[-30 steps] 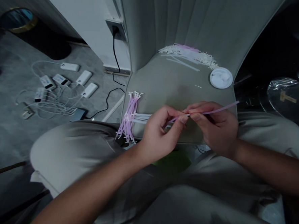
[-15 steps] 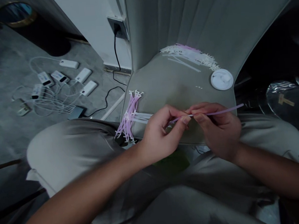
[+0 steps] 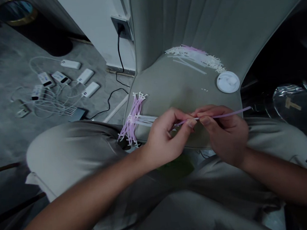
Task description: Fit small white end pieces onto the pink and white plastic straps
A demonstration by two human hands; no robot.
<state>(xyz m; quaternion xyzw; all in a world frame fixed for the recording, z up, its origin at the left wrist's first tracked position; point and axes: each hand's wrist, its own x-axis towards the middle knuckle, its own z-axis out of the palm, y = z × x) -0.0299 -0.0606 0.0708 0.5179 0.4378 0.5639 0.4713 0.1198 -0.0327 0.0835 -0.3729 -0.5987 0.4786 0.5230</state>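
Between both hands, over the front of a grey chair seat (image 3: 164,90), runs a thin purple plastic stick (image 3: 231,114) with a short white piece at its middle. My left hand (image 3: 167,135) pinches it between thumb and forefinger. Close beside, my right hand (image 3: 223,133) grips the other side, and the purple end sticks out to the right. Left of my hands lies a bundle of purple sticks (image 3: 135,109) with white branched ends, joined to several white sticks (image 3: 146,120). My fingers hide part of the join.
Loose white and purple sticks and small white connectors (image 3: 196,56) lie along the seat back, near a round white lid (image 3: 228,82) holding something white. White power banks (image 3: 85,76) and tangled cables sit on the floor left. A black cord hangs from a wall socket (image 3: 121,27).
Almost nothing differs. Both hands keep their pinch on the purple stick in the same place, and the view has shifted very slightly.
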